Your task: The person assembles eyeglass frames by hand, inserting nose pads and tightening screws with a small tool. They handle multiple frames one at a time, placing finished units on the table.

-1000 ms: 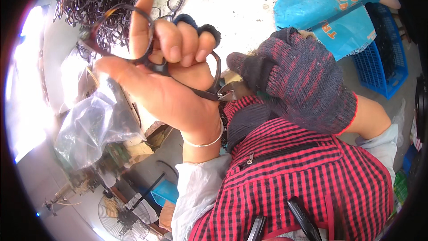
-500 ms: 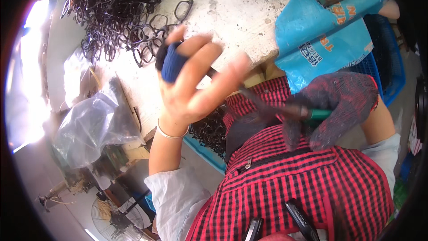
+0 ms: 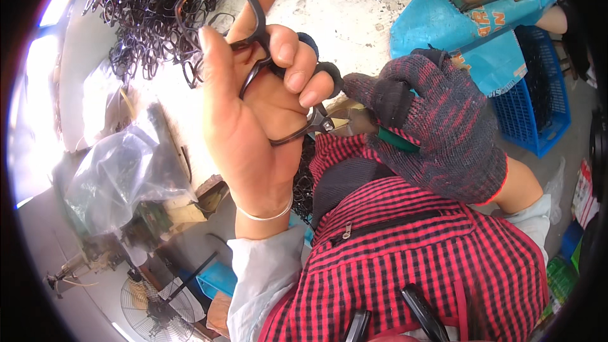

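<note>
Head view: left hand [image 3: 253, 120] pinches a dark eyeglass frame [image 3: 221, 0], gloved right hand [image 3: 437, 126] grips pliers [image 3: 345, 123], frame pile [image 3: 145, 19] behind.

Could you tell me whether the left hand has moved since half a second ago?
Yes. The left hand now grips a dark eyeglass frame and sits closer to the gloved right hand, farther up toward the frame pile.
</note>
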A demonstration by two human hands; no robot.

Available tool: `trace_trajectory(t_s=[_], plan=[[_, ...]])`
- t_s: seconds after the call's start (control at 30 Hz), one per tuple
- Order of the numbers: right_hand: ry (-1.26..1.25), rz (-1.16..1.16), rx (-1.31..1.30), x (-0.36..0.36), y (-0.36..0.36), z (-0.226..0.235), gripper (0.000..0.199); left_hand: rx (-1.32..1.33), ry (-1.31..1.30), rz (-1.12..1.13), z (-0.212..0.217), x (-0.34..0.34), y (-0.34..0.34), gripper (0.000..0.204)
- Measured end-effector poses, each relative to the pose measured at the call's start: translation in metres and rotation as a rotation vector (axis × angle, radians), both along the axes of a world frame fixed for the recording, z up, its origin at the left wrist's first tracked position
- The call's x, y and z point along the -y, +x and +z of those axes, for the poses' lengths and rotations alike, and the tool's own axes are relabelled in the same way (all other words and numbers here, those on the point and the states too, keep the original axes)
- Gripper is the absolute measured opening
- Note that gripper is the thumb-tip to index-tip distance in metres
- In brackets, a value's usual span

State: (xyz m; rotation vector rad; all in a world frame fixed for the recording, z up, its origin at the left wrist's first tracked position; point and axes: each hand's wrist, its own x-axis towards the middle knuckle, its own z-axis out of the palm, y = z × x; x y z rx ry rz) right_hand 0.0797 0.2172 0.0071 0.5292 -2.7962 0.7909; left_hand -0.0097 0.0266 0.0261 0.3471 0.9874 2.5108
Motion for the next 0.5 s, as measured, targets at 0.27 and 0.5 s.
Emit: trace_trajectory(t_s=[0.27,0.5], plan=[[0.244,-0.004,-0.147,-0.005,-0.003,0.002,0.046,0.153,-0.182,0.067,0.007,-0.013,0.004,0.059],[-0.003,0.211,0.023,-0.023,-0.016,0.005,0.038,0.248,-0.156,-0.067,0.002,-0.012,0.002,0.057]])
